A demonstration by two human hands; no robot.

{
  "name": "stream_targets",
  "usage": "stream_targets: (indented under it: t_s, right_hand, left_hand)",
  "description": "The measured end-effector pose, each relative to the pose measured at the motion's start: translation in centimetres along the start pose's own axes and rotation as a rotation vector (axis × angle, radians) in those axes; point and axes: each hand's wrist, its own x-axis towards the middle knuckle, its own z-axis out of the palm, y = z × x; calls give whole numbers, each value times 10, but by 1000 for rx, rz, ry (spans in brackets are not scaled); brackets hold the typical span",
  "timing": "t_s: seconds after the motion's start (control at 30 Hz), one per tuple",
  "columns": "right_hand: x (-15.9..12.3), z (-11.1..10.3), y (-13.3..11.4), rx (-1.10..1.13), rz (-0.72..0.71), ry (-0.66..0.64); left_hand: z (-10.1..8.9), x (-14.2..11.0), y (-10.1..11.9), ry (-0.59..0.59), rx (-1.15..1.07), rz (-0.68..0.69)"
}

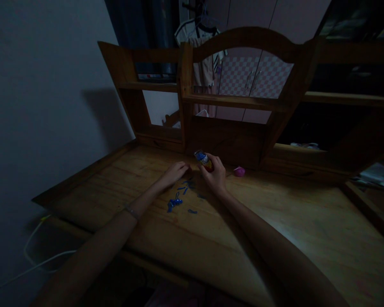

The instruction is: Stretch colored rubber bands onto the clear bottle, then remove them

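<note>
A small clear bottle (pixel 204 160), tilted, with blue at its upper end and yellow and red lower down, is gripped in my right hand (pixel 216 172). My left hand (pixel 176 172) rests low over the wooden desk to the left of the bottle. Its fingers are curled together; what they pinch, if anything, is too dark to make out. Just below both hands lie several thin blue strips (pixel 185 186). Closer to me is a shiny crumpled blue clump (pixel 174 203), with a loose blue strip (pixel 192 211) to its right.
A round pink object (pixel 239 171) sits on the desk (pixel 275 221) right of my right hand. Behind rises a wooden shelf unit (pixel 224 101). White cables (pixel 35 251) hang by the left edge, near the wall (pixel 51 106). The room is dim.
</note>
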Motion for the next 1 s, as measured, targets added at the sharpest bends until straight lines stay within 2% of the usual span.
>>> stream_targets:
  t_s: [0.1, 0.17, 0.27, 0.33, 0.47, 0.57, 0.67, 0.8, 0.9, 1.0]
  right_hand:
    - [1, 0, 2, 11, 16, 38]
    - [2, 1, 4, 20, 34, 65]
    - [2, 1, 7, 36, 62, 91]
    - [3, 0, 8, 48, 80, 104]
    - [3, 0, 8, 64, 89, 125]
    - [3, 0, 7, 68, 89, 120]
    - [3, 0, 7, 69, 91, 108]
    - [3, 0, 7, 71, 87, 117]
    - [3, 1, 7, 69, 88, 117]
    - [3, 0, 7, 65, 86, 110]
  left_hand:
    - [4, -5, 13, -112, -151, 11]
    - [7, -8, 21, -113, -183, 40]
    - [11, -10, 30, -104, -149, 147]
    - [13, -12, 35, -158, -130, 194]
    - [11, -16, 42, -238, -108, 177]
    - [5, -20, 43, -232, -75, 125]
    - [0, -20, 41, -150, -36, 76]
    - [2, -16, 39, -26, -6, 170]
    - [6, -15, 41, -66, 12, 245]
    - [7, -19, 43, -187, 23, 196]
